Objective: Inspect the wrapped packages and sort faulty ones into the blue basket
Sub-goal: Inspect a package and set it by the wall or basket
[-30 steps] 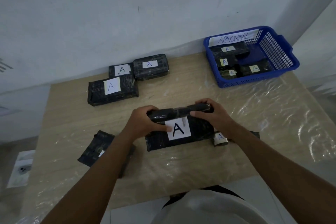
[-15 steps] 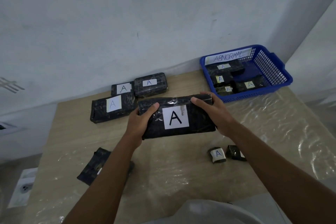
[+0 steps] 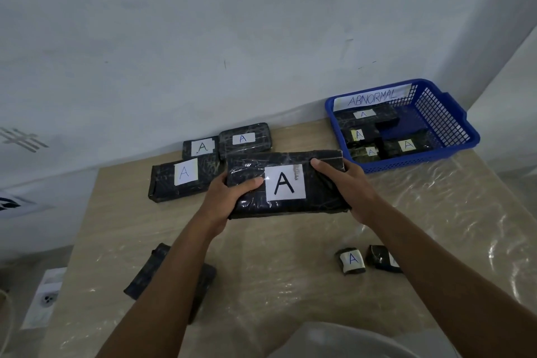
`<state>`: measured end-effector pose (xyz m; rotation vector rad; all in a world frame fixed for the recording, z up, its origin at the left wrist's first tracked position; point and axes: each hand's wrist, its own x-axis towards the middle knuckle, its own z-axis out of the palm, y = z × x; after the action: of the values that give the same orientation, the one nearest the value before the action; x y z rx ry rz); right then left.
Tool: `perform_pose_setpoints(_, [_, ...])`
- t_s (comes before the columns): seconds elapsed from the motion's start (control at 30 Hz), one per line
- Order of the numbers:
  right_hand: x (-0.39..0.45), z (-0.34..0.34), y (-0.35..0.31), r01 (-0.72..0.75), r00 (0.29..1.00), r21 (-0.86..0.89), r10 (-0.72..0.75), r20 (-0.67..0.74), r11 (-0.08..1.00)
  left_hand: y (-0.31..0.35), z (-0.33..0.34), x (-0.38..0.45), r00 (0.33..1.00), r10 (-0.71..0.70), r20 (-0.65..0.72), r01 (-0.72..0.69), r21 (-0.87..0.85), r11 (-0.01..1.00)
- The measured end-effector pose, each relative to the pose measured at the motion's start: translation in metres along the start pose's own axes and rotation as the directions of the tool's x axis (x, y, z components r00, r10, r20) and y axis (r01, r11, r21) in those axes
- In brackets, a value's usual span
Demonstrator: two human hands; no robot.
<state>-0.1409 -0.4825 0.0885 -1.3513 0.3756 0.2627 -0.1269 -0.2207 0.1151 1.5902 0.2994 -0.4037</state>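
— What do you see, biggest first?
— I see the desk (image 3: pixel 290 256) under clear film, and the blue basket (image 3: pixel 453 125) at its far right corner, with wrapped packages inside.
— And the hands?
— My left hand (image 3: pixel 225 199) and right hand (image 3: pixel 347 183) each grip an end of the large black package (image 3: pixel 287 183), label "A" up, near the far edge beside three stacked packages (image 3: pixel 186 180).

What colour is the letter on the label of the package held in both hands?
Black, on a white label, seen in the head view.
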Motion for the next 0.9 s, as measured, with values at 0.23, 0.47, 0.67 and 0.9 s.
perform_pose_setpoints(0.23, [0.002,0.005,-0.002,0.019,0.999,-0.101,-0.016,0.032,0.995,0.007,0.000,0.008,1.000,-0.026,-0.011,0.025,-0.101,0.995])
perform_pose_setpoints(0.47, [0.007,0.006,-0.001,0.034,0.999,0.046,-0.033,-0.034,0.998,0.007,0.000,0.012,0.998,-0.029,0.050,0.025,0.094,0.995])
perform_pose_setpoints(0.67, [0.007,0.003,-0.005,0.034,0.991,0.073,-0.043,0.128,0.997,0.003,0.001,0.012,0.998,-0.050,-0.043,0.046,-0.080,0.996])
perform_pose_setpoints(0.9, [0.002,0.017,-0.010,0.070,0.997,0.127,-0.074,0.025,0.989,0.011,-0.004,0.005,0.999,-0.030,0.031,0.034,-0.135,0.990])
